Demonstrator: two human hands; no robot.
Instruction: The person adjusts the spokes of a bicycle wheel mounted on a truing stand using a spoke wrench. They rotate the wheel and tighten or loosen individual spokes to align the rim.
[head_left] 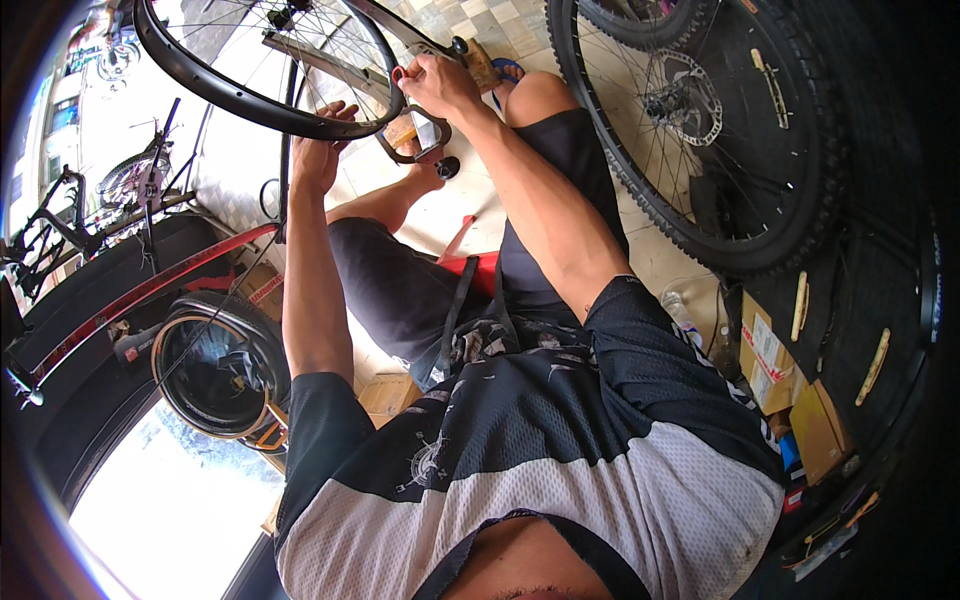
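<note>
A: So, nearest the cam?

B: Person's own torso, black and grey jersey (pixel 600 440), black shorts (pixel 400 290), seated w/ knees bent. Both forearms run up & away from the lower edge.

A: Left hand?

B: Left hand (pixel 322 150) is up at the bare rim (pixel 250 95), palm flat-ish against the rim's near edge, fingers (pixel 340 110) loosely extended over it. Touching, not a tight clench as far as I can tell.

A: Right?

B: Right hand (pixel 438 82) is curled closed around sth small w/ a red bit (pixel 398 73), just at the rim's right side. Can't tell exactly what tool it is. Fingers fully wrapped.

A: Where's the rim sit?

B: Top centre-left, spokes visible, held in a metal stand (pixel 415 150) whose arms go either side of it. A black knob (pixel 447 167) shows on the stand below the right hand.

A: Around it?

B: Right: big knobby-tyre wheel (pixel 740 130) w/ disc rotor (pixel 685 95), leaning, well apart from the hands. Cardboard boxes (pixel 775 365) lower right. Left: a tyre (pixel 215 365) lying by a red bar (pixel 150 290), near the left elbow. Farther left, bike (pixel 60 215) by the bright doorway. Tiled floor (pixel 450 215) beneath the legs.
</note>
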